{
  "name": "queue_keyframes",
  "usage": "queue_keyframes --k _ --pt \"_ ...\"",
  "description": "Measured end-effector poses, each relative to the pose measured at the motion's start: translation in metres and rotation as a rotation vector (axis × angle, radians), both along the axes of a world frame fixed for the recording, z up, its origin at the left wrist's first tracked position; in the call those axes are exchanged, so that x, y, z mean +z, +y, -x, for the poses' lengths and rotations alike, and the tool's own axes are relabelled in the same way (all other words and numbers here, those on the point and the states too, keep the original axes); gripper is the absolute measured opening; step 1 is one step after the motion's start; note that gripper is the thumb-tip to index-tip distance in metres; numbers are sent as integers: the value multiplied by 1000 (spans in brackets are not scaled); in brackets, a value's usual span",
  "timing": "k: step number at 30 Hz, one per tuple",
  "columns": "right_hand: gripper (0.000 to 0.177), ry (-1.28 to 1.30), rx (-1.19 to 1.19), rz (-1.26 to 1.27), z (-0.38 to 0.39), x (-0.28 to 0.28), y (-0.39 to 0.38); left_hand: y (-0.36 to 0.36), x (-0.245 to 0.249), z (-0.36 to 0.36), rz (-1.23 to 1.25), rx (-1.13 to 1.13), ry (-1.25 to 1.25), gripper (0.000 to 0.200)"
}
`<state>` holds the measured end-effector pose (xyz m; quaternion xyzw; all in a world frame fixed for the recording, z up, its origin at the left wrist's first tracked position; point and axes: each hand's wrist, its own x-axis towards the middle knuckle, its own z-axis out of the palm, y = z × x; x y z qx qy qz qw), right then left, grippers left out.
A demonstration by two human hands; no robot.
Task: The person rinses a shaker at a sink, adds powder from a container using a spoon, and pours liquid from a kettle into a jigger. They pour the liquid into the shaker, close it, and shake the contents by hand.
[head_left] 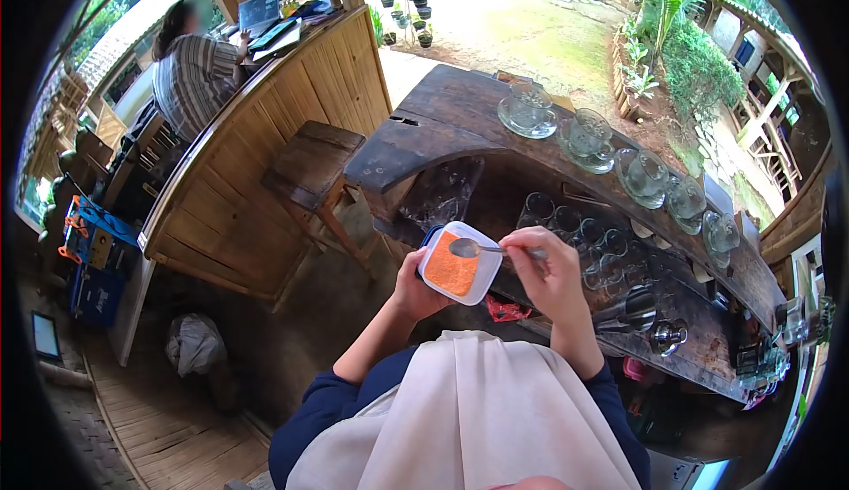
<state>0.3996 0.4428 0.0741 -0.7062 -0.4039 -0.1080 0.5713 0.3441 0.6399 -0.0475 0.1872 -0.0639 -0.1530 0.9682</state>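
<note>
A white plastic container with orange powder inside rests in my left hand, whose fingers wrap round its left side. A dark blue edge, possibly a lid, shows at the container's upper left. My right hand pinches the handle of a metal spoon. The bowl of the spoon is over the powder, inside the container's outline; whether it touches the powder I cannot tell.
Glass cups on saucers line the curved wooden counter. Several glasses and a metal shaker stand on the lower shelf. A wooden stool is at the left. Behind another counter, a person sits at a laptop.
</note>
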Motion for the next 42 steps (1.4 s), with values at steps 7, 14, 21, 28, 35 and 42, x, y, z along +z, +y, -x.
queue_keyframes --k 7,14,21,28,35,42 --pt "13 -56 -72 53 5 -9 -39 -47 13 0 -119 -27 85 66" --pt "16 25 -123 17 12 -19 -82 -90 28 -3 -218 -97 70 67" --pt "10 464 -117 -172 22 -44 -118 -124 34 -4 -320 -123 173 69" --pt "13 645 -55 -395 31 -45 -150 -145 32 -6 -330 -156 179 68" --pt "12 669 -14 -439 42 -43 -177 -167 35 -8 -249 -143 176 69" --pt "10 694 -66 -456 49 -43 -193 -183 34 -13 -258 -171 154 70"
